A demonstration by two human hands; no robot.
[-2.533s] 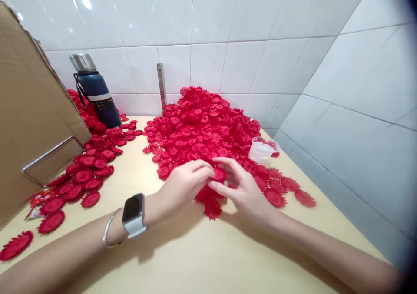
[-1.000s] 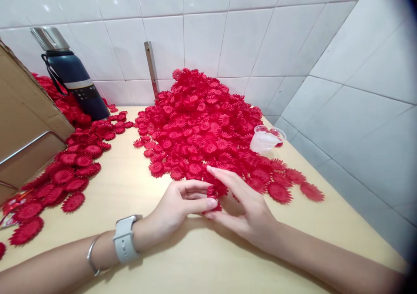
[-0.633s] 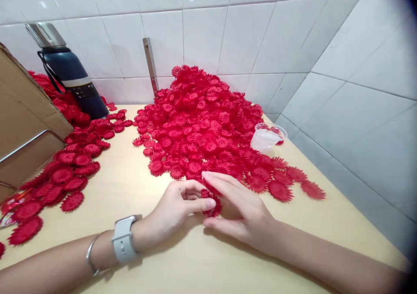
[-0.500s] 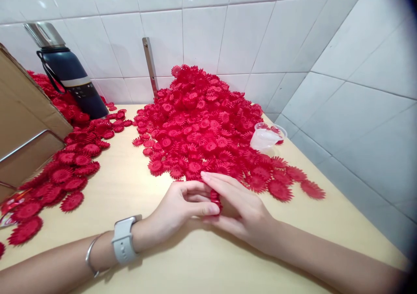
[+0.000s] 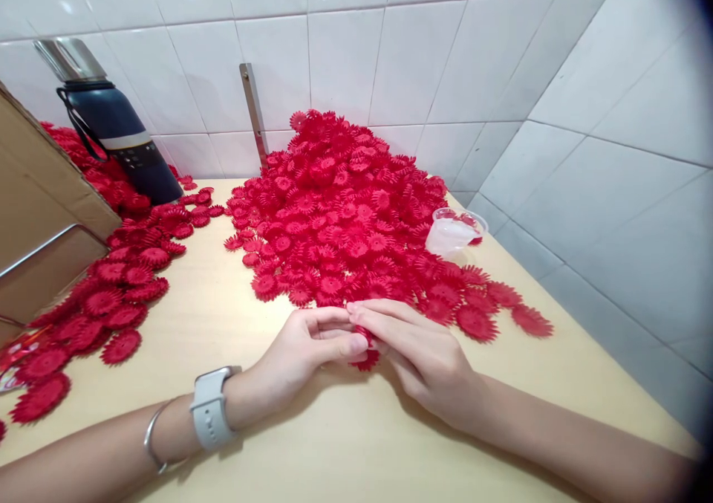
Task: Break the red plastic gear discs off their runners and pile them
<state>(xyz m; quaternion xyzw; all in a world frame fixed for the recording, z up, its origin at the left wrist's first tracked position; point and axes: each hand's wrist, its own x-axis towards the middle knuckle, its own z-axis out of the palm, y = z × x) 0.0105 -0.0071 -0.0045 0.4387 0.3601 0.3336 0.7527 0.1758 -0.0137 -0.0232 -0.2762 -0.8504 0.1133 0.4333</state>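
My left hand (image 5: 304, 351) and my right hand (image 5: 423, 354) meet over the wooden table (image 5: 312, 443), both pinching the same small stack of red plastic flower pieces (image 5: 365, 356). Most of that stack is hidden by my fingers. Just beyond the fingertips rises a big heap of red flower pieces (image 5: 345, 213) against the tiled wall. My left wrist carries a white smartwatch (image 5: 212, 406) and a thin bangle.
A second spread of red flower pieces (image 5: 111, 295) lies at the left. A dark blue flask (image 5: 114, 131) stands at the back left beside a cardboard box (image 5: 38, 221). A small clear plastic cup (image 5: 454, 232) sits at the heap's right edge. A metal strip (image 5: 253, 113) leans on the wall.
My hands drew back from the heap's edge toward me with red pieces. My right fingers, spread a second ago, have closed down over the stack against my left thumb.
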